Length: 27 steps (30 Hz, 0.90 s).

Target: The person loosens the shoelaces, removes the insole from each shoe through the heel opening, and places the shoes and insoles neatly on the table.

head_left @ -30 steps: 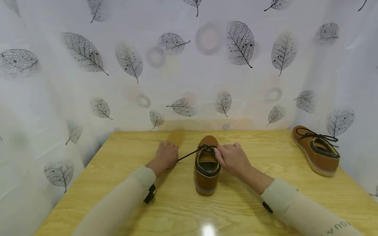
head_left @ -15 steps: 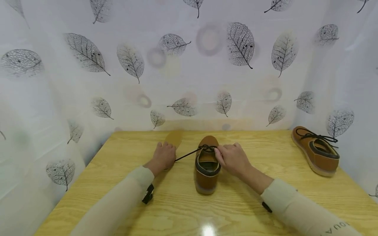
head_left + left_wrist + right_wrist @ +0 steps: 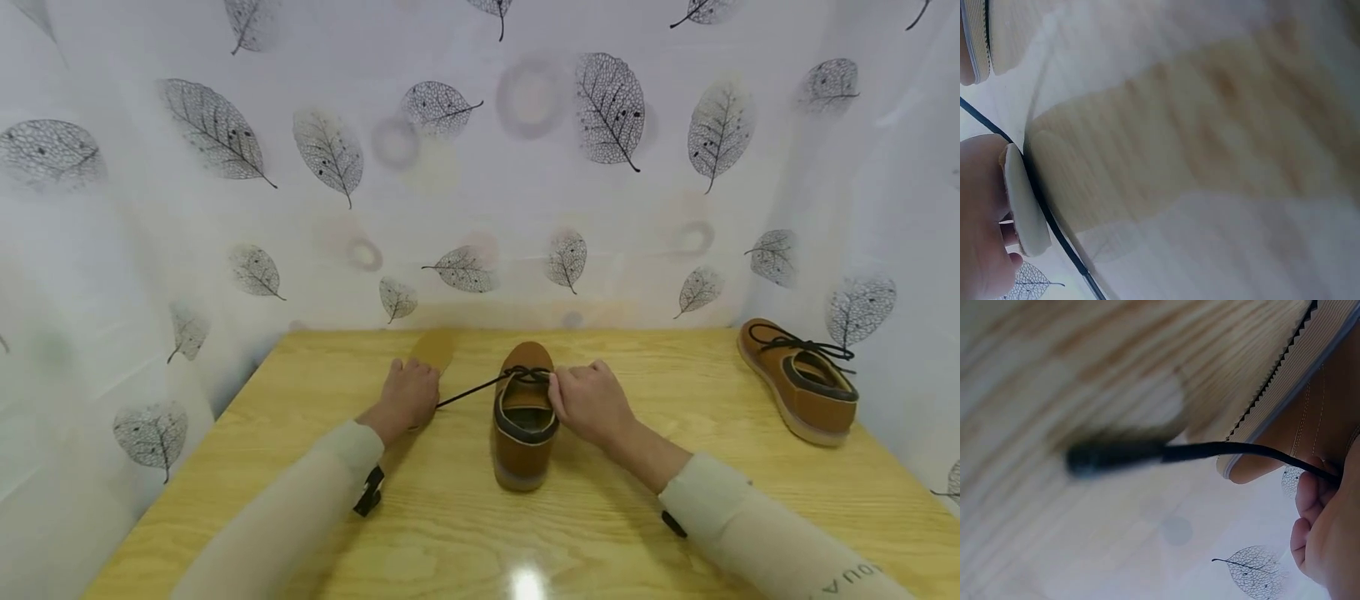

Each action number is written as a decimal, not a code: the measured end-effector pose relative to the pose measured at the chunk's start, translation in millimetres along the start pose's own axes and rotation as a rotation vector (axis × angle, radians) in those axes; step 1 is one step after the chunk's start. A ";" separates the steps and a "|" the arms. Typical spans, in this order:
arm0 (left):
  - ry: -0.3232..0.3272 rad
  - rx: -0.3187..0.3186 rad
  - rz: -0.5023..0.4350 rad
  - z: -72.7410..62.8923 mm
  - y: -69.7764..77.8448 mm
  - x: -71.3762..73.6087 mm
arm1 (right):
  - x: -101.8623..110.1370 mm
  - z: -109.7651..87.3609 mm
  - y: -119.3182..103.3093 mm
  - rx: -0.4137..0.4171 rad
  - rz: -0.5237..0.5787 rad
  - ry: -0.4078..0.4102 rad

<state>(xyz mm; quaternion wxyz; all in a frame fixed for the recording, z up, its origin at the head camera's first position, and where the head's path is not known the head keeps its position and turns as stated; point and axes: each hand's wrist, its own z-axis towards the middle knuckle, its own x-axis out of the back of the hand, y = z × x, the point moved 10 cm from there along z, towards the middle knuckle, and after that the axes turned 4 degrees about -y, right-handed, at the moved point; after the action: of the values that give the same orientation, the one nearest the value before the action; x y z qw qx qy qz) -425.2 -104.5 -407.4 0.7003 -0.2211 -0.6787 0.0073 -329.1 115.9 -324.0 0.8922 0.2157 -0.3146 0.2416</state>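
Observation:
A brown leather shoe (image 3: 521,462) stands in the middle of the table, toe pointing away, with a bow of black shoelace (image 3: 471,392) over its tongue. My left hand (image 3: 405,393), left of the shoe, pulls one lace taut. That same hand grips a tan insole (image 3: 433,348), whose pale edge (image 3: 1025,203) shows between the fingers in the left wrist view, with the lace running along it. At the bow's right side my right hand (image 3: 592,403) pinches the other part of the lace. The loose lace end (image 3: 1116,458) hangs out of its fingers in the right wrist view.
A second brown shoe (image 3: 806,383), its black laces tied, stands at the right edge of the wooden table (image 3: 450,533). Behind the table hangs a white curtain (image 3: 517,192) printed with leaves.
My left hand has drawn slowly leftward, away from the shoe, taking the insole and the lace with it. My right hand has stayed almost still beside the bow.

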 end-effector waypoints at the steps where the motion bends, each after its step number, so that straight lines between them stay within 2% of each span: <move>1: -0.001 0.002 -0.010 0.2 -1.2 1.0 | 0.6 0.2 1.2 -0.004 -0.005 0.002; 7: -0.022 0.005 -0.052 1.0 -5.0 0.3 | -0.4 -2.0 7.6 -0.027 -0.020 -0.023; 15: -0.028 0.003 -0.022 -2.2 -10.4 -2.3 | 4.9 -4.5 6.1 0.004 -0.042 0.005; 27: -0.015 0.014 -0.043 -6.9 -30.7 -5.8 | 8.6 -8.6 17.2 -0.005 -0.073 -0.004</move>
<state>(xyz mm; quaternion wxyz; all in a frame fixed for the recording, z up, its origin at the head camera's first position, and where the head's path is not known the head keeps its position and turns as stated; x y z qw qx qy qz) -427.9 -136.1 -402.9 0.6966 -0.2014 -0.6886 -0.0010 -329.0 136.6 -320.4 0.9004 0.2251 -0.3089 0.2078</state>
